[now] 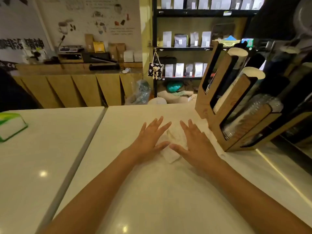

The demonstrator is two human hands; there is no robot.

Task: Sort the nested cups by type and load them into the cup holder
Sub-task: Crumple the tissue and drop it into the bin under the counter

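Fingers point(157, 124) of both hands lie straight and spread apart, left hand point(148, 141) and right hand point(194, 141) pressing flat on a crumpled white wrapper point(170, 157) on the bench point(152, 191). Just right of the hands stands the wooden cup holder point(217, 115), its slanted slots holding white paper cups point(253, 73) and, nearest, clear plastic cups point(253, 114).

Large black characters stood on the wall sign point(22, 44), left of the black shelf point(199, 13); only "精神" was legible. Pouch labels on that shelf were too small to read.
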